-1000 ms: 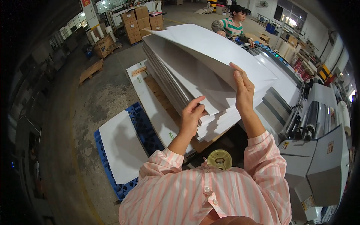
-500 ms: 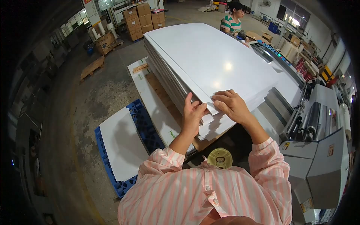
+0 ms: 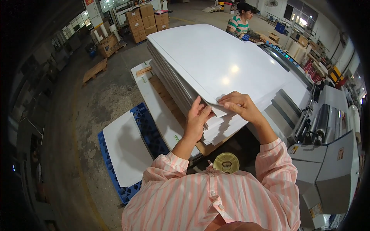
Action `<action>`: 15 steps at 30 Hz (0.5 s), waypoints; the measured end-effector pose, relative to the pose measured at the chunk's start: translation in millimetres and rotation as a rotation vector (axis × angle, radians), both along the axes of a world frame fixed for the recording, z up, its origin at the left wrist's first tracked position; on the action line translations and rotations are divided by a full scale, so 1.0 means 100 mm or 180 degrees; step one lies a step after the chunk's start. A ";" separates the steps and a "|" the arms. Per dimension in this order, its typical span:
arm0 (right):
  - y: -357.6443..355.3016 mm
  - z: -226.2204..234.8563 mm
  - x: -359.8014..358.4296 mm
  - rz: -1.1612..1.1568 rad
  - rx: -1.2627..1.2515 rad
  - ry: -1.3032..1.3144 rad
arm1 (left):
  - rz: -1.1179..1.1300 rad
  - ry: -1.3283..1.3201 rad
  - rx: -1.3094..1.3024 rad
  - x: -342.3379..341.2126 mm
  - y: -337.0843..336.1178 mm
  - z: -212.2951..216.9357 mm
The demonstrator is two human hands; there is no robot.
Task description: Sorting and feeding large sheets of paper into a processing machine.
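Observation:
A tall stack of large white sheets (image 3: 216, 57) lies before me, its near edge stepped where the lower sheets stick out. At the near left corner, the top sheets stand slightly lifted, with a gap under them. My right hand (image 3: 243, 108) pinches the near edge of the top sheet, fingers curled over it and thumb at the rim. Close by on the left, my left hand (image 3: 197, 120) rests against the corner of the stack, palm turned up, fingers stretched and apart. Its fingertips are partly hidden by the sheet edges.
A grey machine with rollers (image 3: 322, 123) stands at the right. On the left, a blue pallet (image 3: 142, 119) carries a white sheet (image 3: 127, 150). Below me is a round yellowish lid (image 3: 226, 163). Beyond the stack a person in a striped shirt (image 3: 239, 25) works near cardboard boxes (image 3: 144, 21).
My right hand has rolled over slightly, curling its fingers at the sheet's edge. My left hand has shifted a little. The person behind has moved an arm.

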State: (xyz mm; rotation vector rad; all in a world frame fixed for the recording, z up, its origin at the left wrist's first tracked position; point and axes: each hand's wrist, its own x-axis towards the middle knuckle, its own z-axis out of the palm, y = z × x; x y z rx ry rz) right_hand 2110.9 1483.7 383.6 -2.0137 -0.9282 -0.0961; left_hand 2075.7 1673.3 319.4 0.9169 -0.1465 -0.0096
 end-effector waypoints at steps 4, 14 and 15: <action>0.06 -0.15 -0.07 -0.0731 -0.0894 -0.2132 | 0.0081 0.0090 -0.0029 0.02 0.02 -0.03; 0.11 0.10 0.13 -0.1380 0.2072 0.1092 | 0.0249 0.0162 -0.0125 0.00 -0.04 -0.08; 0.12 0.18 0.13 -0.1308 0.2700 0.1158 | 0.0298 0.0258 -0.0096 0.00 -0.02 -0.10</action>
